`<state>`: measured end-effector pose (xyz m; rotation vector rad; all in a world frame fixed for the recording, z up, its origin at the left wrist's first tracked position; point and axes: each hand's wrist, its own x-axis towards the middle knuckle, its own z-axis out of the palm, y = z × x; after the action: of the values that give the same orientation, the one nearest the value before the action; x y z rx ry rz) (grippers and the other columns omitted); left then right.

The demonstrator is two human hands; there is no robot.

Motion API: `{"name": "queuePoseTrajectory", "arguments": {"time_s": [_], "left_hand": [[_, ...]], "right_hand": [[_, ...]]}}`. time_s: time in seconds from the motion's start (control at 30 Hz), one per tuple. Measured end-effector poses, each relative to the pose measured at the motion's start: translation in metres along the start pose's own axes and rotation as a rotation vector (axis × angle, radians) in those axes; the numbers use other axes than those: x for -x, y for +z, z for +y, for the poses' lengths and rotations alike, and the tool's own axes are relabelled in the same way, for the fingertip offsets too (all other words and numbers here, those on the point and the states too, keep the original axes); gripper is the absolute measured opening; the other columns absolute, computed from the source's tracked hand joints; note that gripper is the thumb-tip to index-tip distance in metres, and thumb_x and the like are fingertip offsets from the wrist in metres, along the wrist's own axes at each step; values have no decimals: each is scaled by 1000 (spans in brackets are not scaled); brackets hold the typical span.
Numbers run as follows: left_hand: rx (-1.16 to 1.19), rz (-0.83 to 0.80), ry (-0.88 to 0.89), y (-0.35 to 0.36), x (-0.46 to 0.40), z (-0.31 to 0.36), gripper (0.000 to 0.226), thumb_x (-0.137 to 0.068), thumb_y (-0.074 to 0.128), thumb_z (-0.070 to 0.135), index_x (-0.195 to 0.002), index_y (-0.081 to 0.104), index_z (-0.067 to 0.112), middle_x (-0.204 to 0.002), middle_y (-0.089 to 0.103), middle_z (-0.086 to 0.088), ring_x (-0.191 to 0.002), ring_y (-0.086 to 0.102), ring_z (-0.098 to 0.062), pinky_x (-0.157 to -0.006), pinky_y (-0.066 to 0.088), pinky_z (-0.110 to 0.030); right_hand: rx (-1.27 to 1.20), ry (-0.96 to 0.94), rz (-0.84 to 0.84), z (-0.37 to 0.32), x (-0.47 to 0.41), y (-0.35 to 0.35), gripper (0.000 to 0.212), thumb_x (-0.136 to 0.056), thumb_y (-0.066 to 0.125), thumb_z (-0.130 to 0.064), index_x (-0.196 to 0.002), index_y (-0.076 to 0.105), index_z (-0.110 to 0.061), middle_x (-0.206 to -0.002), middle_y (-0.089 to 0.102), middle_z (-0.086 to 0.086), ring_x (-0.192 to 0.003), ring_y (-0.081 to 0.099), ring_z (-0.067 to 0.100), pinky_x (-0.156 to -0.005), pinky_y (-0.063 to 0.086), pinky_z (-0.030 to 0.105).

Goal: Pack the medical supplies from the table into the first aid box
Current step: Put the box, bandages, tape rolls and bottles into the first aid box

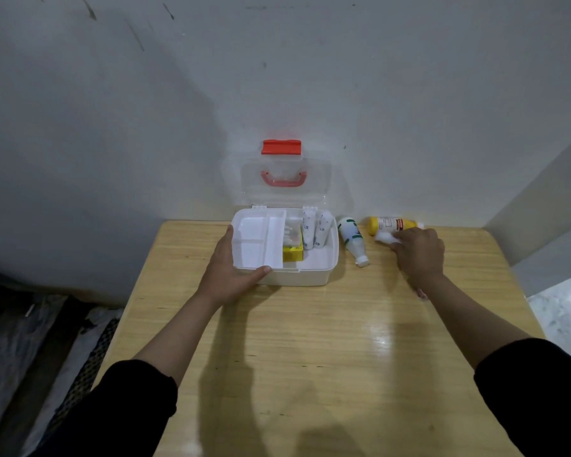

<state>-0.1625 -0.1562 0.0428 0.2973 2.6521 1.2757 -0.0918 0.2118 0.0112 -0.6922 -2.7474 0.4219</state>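
The white first aid box (314,275) stands open at the table's far side, its clear lid (284,189) with red handle propped against the wall. Inside lie a white tray insert (257,242), a yellow packet (292,252) and two white rolls (314,229). My left hand (231,268) holds the box's front left corner, thumb on the rim. To the right of the box lies a white bottle with a green label (352,237), and behind it a yellow bottle (389,224). My right hand (417,253) grips a small white object (385,237) beside the yellow bottle; my fingers hide part of it.
The wooden table (310,341) sits in a corner, with grey walls behind and to the right. Dark bags and fabric (47,341) lie on the floor to the left. A light speckled floor (561,315) shows at the right.
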Motion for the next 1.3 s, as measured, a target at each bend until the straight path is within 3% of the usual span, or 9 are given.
{"name": "queuePoseTrajectory", "arguments": {"time_s": [0.13,0.27,0.4,0.57,0.67,0.73,0.87,1.07,1.3], "left_hand": [[18,-5,-15,0,0,-3,116,-64,81,53,-152,10,25,-157,19,6,-142,22,-15,-112,29,-38],[21,-1,2,0,1,-2,116,-63,81,54,-151,10,26,-157,20,6,-141,24,-16,-110,30,-38],[39,-3,9,-1,1,-2,117,-60,81,58,-150,12,29,-154,24,8,-138,28,-14,-108,33,-37],[84,21,101,-6,3,7,95,-65,84,42,-140,26,33,-126,33,22,-115,34,1,-90,36,-26],[98,9,128,-8,3,6,93,-64,84,43,-138,28,35,-126,36,23,-114,36,2,-90,36,-25],[103,4,113,-7,4,5,98,-65,84,42,-142,25,30,-126,32,23,-115,32,3,-91,32,-23],[96,-2,89,-7,3,4,105,-64,83,47,-146,19,31,-130,28,23,-119,28,2,-96,30,-25],[84,-9,59,-4,2,1,110,-65,82,48,-149,15,25,-140,28,19,-127,28,-1,-99,28,-25],[52,-38,19,-3,-1,-6,121,-60,79,61,-152,8,26,-158,16,7,-143,20,-15,-114,27,-40]], "right_hand": [[-203,-56,266,-12,11,-22,24,-81,60,-22,-99,72,-12,-97,73,10,-90,59,38,-78,44,43],[-417,-142,398,-72,21,-57,20,-82,68,-20,-99,71,-10,-95,73,6,-83,64,25,-76,43,30],[-659,-110,167,-158,38,-71,21,-79,73,-24,-96,72,-13,-89,71,-4,-70,63,9,-68,48,19],[-557,5,-204,-229,28,-41,18,-74,75,-25,-81,74,-8,-74,69,0,-68,59,10,-65,43,21],[-476,98,-284,-244,19,-18,18,-73,71,-19,-71,68,-2,-67,64,7,-65,57,17,-48,35,23],[-416,130,-285,-248,16,-7,14,-73,68,-15,-73,62,-2,-69,60,7,-67,59,23,-44,31,22],[-302,119,-269,-252,19,2,14,-75,67,-11,-78,54,-8,-78,57,6,-70,55,22,-55,39,26],[-352,89,-277,-240,23,10,25,-77,72,-27,-89,64,-6,-90,68,7,-86,63,23,-72,52,33],[-504,53,55,-176,51,-23,19,-82,65,-25,-91,68,-9,-87,68,7,-81,63,18,-71,48,29]]}}
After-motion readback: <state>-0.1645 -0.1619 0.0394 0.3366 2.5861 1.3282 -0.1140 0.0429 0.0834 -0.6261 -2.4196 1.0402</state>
